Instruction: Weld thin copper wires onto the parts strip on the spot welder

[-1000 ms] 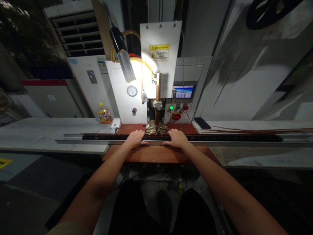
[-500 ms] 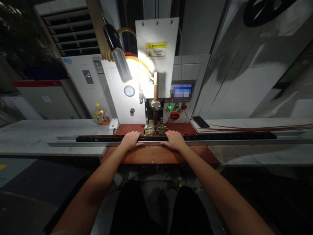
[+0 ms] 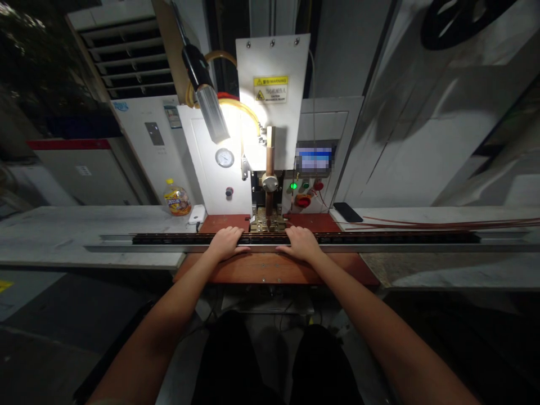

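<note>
A long grey metal channel (image 3: 400, 246) with a black insert and thin copper-coloured strips lies crosswise in front of a white press-like machine (image 3: 278, 53). My left hand (image 3: 226, 243) is closed over it left of the machine's middle, thumb on the near side. My right hand (image 3: 300, 243) grips the same channel to the right, mirroring the left. Between and just beyond the hands, an upright copper-coloured rod (image 3: 270, 163) comes down to a brass-coloured block (image 3: 269, 218). The fingertips on the far side are partly hidden.
A lit work lamp (image 3: 211, 112) hangs at upper left of the machine. A bottle of orange liquid (image 3: 177, 199) and a white device (image 3: 197, 214) stand on the left table. On the right lie a black phone (image 3: 347, 212) and long brown strips (image 3: 442, 224). A red knob (image 3: 302, 201) is on the panel.
The view has shifted very slightly. Both hands keep the same hold on the channel, with no visible movement along it.
</note>
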Available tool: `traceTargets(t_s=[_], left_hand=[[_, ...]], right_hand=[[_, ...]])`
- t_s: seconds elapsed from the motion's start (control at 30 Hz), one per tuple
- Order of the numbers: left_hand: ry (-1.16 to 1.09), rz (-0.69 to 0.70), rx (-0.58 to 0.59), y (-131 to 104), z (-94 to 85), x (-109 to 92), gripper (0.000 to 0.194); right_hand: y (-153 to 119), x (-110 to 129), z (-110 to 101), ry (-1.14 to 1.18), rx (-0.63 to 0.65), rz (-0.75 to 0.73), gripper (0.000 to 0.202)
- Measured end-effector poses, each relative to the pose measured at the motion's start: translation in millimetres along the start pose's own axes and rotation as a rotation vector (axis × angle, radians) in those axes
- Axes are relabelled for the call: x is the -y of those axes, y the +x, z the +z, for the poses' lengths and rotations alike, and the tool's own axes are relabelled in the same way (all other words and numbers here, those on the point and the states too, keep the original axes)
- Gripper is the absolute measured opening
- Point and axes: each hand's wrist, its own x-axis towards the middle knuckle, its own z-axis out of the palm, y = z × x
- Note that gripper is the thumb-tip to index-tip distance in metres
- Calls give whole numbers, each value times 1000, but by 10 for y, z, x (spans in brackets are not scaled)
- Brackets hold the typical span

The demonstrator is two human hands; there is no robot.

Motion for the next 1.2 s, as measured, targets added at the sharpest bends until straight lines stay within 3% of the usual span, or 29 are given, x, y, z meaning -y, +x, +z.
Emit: traceTargets(t_s=[0.2,0.5,0.6,0.9,1.2], left_hand=[[28,-48,0,33,-36,-72,65],[2,-2,-25,316,-29,-508,72],[3,-48,-30,349,20,-596,72],[15,-17,-34,352,99,-545,68],[3,12,-39,313,133,-408,68]], right_hand=[[39,-14,-14,2,46,-6,75],[44,4,-71,-1,62,-37,71],[23,12,-69,7,31,-29,71],[8,-4,-19,24,-13,-33,70],[95,-39,-69,39,43,-36,74]])
